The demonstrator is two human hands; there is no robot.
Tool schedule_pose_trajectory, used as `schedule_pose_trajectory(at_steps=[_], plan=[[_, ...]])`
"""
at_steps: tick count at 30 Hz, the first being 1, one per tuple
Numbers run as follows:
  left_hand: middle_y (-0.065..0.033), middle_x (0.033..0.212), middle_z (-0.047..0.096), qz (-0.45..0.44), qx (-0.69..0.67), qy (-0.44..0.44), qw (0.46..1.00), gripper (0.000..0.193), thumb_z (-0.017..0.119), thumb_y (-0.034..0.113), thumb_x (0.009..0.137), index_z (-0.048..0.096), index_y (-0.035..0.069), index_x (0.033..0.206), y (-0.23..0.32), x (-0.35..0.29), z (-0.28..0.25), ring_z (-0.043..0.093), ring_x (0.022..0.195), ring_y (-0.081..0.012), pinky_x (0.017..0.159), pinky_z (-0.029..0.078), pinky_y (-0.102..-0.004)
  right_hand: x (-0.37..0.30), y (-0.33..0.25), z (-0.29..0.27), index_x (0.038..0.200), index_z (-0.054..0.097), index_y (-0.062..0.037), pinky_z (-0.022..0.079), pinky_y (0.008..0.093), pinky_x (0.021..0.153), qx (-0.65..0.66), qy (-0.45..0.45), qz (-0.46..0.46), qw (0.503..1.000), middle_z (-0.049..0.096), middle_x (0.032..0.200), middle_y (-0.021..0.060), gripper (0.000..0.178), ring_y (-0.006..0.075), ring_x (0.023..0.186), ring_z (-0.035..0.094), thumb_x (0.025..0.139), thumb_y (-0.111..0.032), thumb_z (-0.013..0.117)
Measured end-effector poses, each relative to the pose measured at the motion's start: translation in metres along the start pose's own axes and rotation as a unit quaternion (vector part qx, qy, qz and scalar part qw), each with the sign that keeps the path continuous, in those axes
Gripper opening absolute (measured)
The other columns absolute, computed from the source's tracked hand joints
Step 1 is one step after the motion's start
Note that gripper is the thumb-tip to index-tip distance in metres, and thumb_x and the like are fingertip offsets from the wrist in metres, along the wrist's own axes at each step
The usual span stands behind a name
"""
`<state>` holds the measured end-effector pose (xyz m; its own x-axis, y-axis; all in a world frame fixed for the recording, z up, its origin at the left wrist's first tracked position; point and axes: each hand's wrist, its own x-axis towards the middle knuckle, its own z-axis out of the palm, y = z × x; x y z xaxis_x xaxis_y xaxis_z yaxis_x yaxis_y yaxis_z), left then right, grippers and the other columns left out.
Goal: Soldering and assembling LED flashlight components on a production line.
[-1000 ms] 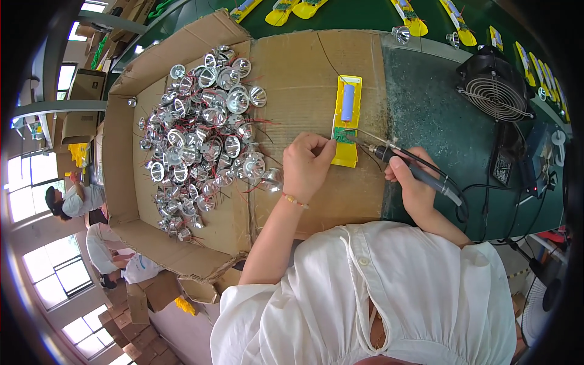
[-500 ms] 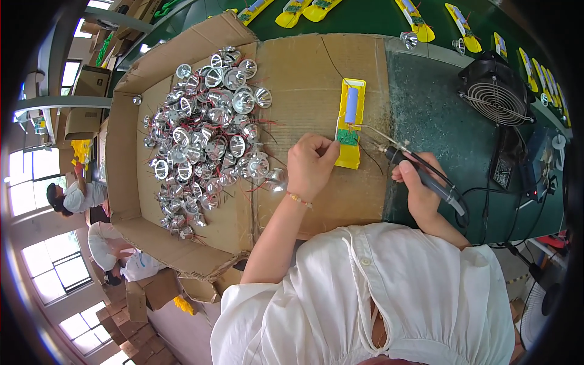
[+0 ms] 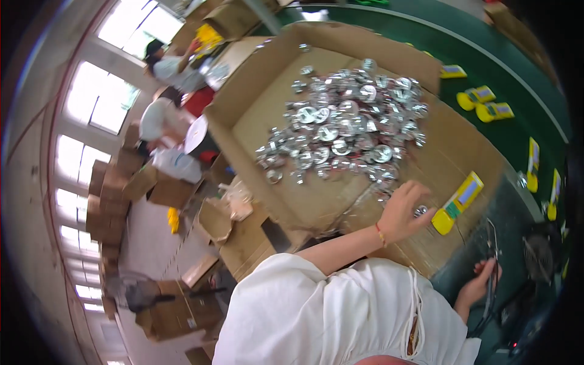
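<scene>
My left hand [image 3: 404, 214] is bent around a small silver reflector cup [image 3: 421, 210], which shows between its thumb and fingers; motion blurs the grip. Just right of that hand a yellow plastic housing [image 3: 444, 222] lies tilted on the cardboard, with a lavender cylindrical cell and a green circuit board in it. My right hand [image 3: 480, 280] is closed around a soldering iron [image 3: 491, 267] at the lower right, its bent metal tip pointing away from me, apart from the housing. Many more reflector cups [image 3: 340, 131] with red wires lie heaped in the cardboard box at the far side.
The open cardboard box [image 3: 249, 100] has raised walls on its left and far sides. More yellow housings [image 3: 496, 111] lie along the green table [image 3: 468, 52]. A dark fan [image 3: 539, 258] stands at the right. Two people [image 3: 176, 76] work at the far left.
The view has swung left and turned. My left hand has left the circuit board and come to a reflector cup. My right hand has drawn the soldering iron away from the housing.
</scene>
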<state>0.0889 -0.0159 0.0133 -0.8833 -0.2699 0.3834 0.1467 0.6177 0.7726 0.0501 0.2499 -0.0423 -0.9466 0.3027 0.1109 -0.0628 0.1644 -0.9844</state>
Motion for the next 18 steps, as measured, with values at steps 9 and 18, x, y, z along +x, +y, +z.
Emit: schedule_pose_trajectory(at_steps=[9, 18], plan=[[-0.0052, 0.077, 0.05, 0.195, 0.194, -0.087, 0.957, 0.014, 0.057, 0.013, 0.06, 0.053, 0.011, 0.073, -0.056, -0.115, -0.049, 0.048, 0.068, -0.0224, 0.06, 0.037, -0.0323, 0.02, 0.003, 0.007, 0.09, 0.055, 0.0008, 0.039, 0.0216, 0.058, 0.027, 0.046, 0.025, 0.998, 0.055, 0.072, 0.0044, 0.025, 0.0109, 0.062, 0.05, 0.087, -0.024, 0.055], [-0.0042, 0.066, 0.042, 0.126, 0.24, -0.009, 0.963, 0.014, 0.057, 0.014, 0.059, 0.045, 0.011, 0.065, -0.054, -0.104, -0.034, 0.046, 0.061, -0.0207, 0.054, 0.035, -0.0323, 0.018, 0.007, 0.01, 0.089, 0.055, 0.0006, 0.039, 0.0219, 0.058, -0.002, 0.021, 0.006, 1.0, 0.055, 0.072, 0.0048, 0.024, 0.0114, 0.062, 0.049, 0.087, -0.023, 0.055]])
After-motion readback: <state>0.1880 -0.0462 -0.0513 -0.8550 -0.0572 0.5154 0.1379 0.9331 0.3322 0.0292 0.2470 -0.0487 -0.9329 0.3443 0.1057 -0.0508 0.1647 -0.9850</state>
